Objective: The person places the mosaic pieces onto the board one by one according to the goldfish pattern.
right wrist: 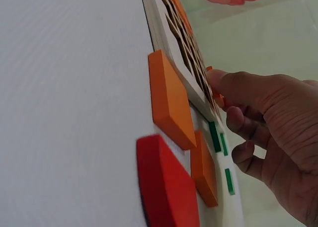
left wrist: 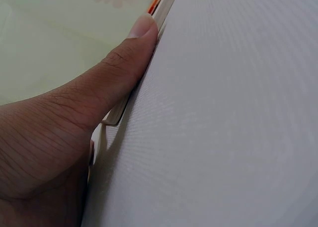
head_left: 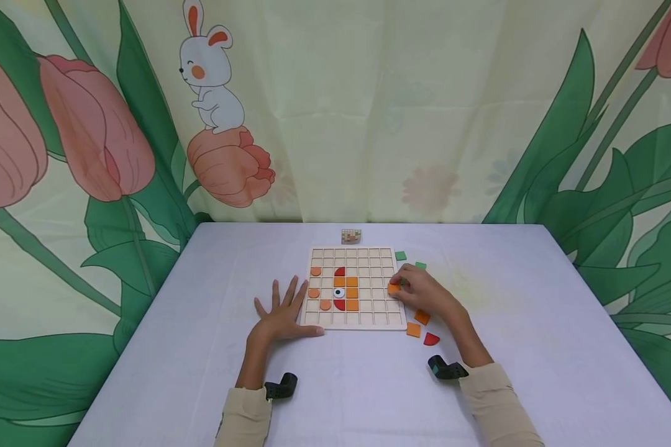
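Note:
A wooden grid board [head_left: 369, 320] lies on the table, holding orange square tiles [head_left: 352, 305], red quarter-round tiles [head_left: 340, 272], a white eye tile [head_left: 339, 292] and orange round tiles [head_left: 325, 305]. My left hand [head_left: 282, 320] has its fingers spread along the board's left edge, the thumb against the near edge; the left wrist view shows that thumb [left wrist: 119, 58] touching the rim. At the right side of the board, my right hand [head_left: 425, 290] pinches an orange square tile [head_left: 393, 288] between thumb and fingers. In the right wrist view this tile is mostly hidden behind the thumb [right wrist: 243, 85].
Two loose orange tiles [head_left: 413, 329] and a red quarter-round tile [head_left: 431, 339] lie right of the board's near corner. Green tiles [head_left: 401, 255] lie beside its far right side. A small patterned card or box [head_left: 351, 236] stands behind the board.

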Demonstrator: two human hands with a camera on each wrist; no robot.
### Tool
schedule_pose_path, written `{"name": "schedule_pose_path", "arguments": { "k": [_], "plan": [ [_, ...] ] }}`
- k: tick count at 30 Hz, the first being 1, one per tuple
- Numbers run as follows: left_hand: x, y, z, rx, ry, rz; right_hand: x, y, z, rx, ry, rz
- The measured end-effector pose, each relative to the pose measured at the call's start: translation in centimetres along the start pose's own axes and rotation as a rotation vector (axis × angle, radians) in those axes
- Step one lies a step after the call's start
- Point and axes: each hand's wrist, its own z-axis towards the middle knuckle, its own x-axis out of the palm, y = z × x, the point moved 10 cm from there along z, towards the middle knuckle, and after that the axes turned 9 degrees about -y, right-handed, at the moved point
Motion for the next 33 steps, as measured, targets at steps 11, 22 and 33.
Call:
{"name": "schedule_pose_path", "arguments": {
  "k": [11,22,33],
  "plan": [
    [0.1,0.1,0.1,-0.008,0.010,0.020,1.8,1.9,2.0,-0.057,0.019,-0.035],
    [0.1,0.0,0.1,-0.018,0.024,0.032,3.2,3.3,2.8,-0.079,0.010,-0.069],
    [0.3,0.2,0.1,-0.023,0.034,0.042,3.7,3.9,3.5,-0.058,0.002,-0.111]
  ]
}}
